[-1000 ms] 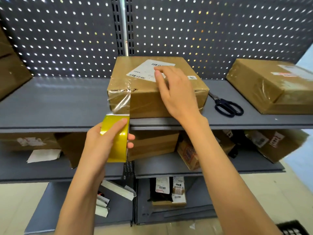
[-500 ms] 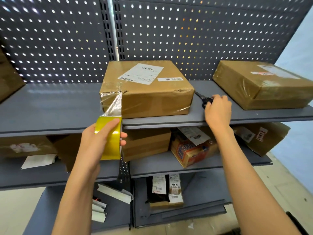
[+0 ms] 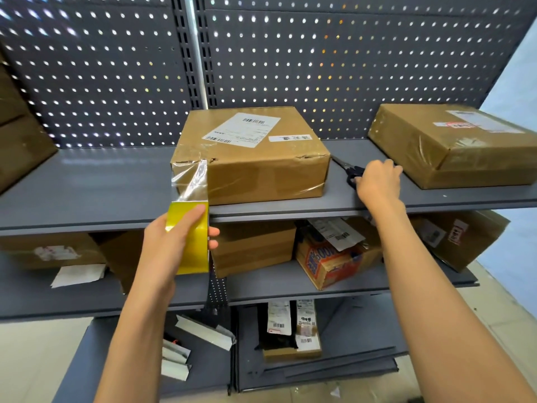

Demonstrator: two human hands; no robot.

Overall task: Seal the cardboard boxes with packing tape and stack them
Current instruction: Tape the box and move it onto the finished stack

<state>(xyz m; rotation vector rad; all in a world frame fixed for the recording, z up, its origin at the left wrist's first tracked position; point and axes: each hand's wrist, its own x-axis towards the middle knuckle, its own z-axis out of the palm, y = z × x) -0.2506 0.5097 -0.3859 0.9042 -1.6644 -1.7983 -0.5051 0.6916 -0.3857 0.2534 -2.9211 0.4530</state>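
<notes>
left grip [image 3: 174, 245] clutching tape roll [image 3: 190, 237], right grip [image 3: 377, 181] on scissors [image 3: 350, 170]

Left hand [image 3: 171, 245] grips a yellow tape roll [image 3: 190, 237] below the top shelf's [image 3: 87, 193] front edge; clear tape strip [image 3: 193, 181] runs up to the central box's [image 3: 255, 158] front-left corner. Right hand [image 3: 377, 184] rests on scissors [image 3: 350, 170] between that box and the right-hand box [image 3: 453, 144].

Count of goods on the shelving

Three cardboard boxes on the top shelf: centre [image 3: 250, 158], right end [image 3: 453, 144], left edge [image 3: 20, 141]; one tape roll [image 3: 190, 237]; one pair of scissors [image 3: 350, 170]; two hands.
</notes>
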